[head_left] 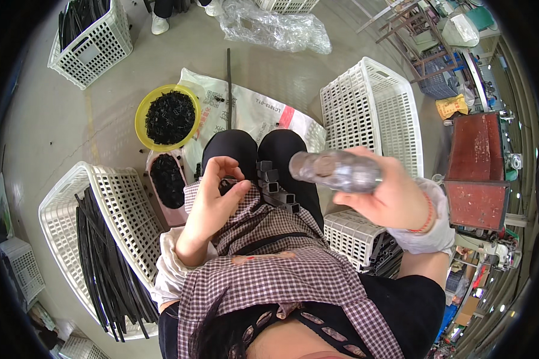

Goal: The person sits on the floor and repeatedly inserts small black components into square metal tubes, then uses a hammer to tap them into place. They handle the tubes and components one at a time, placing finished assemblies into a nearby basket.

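Note:
My left hand [217,194] is over my left thigh, its fingers curled toward the thumb. Something small and dark shows at the fingertips, too small to make out. My right hand [382,188] is wrapped around a thick, grey, rounded cylinder [335,170] with a worn, shiny surface, raised over my right thigh and blurred by motion. Between the hands, several black square tubes [271,186] lie side by side on my lap, their open ends toward the right. Under them is my checked apron [269,230].
A yellow basin [139,122] and a pink tray [163,206] hold small black pieces at the left. White crates stand around me: one with long black strips [69,206], one at the right [371,113], one with tubes [347,239]. A black rod [229,84] lies on a white sack [254,113].

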The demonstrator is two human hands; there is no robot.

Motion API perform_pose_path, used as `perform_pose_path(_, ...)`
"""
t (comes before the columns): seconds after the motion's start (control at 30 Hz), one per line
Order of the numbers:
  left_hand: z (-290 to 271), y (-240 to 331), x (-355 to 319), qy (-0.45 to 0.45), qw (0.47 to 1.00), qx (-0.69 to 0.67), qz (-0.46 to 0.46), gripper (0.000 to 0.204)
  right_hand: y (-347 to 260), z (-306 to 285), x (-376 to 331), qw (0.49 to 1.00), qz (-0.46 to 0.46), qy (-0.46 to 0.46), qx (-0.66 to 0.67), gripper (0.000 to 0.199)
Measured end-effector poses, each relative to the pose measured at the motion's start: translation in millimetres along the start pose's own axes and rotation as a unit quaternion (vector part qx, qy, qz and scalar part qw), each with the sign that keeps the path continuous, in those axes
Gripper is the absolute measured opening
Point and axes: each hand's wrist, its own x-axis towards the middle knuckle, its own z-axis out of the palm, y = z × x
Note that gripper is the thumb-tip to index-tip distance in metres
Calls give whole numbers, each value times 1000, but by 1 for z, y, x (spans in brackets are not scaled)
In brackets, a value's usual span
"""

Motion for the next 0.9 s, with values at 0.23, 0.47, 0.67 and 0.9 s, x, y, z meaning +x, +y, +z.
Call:
perform_pose_path(0.23, -3, -13, -6, 47, 995, -91, -15, 28, 26, 20, -3, 977, -58, 3, 204, 36)
perform_pose_path(0.47, -7, -8, -15, 28, 995, -79, -63, 18, 8, 21, 40, 988, 26, -128, -85, 35)
perform_pose_path(0.67, -8, -12, -13, 0, 957, -255, -139, 18, 27, 19, -6, 999, 20, 32, 2, 42)
perform_pose_path(0.9, 4, -5, -14, -30, 961, -261, -92, 24, 49, 31, -41, 997, 47, 60, 24, 37)
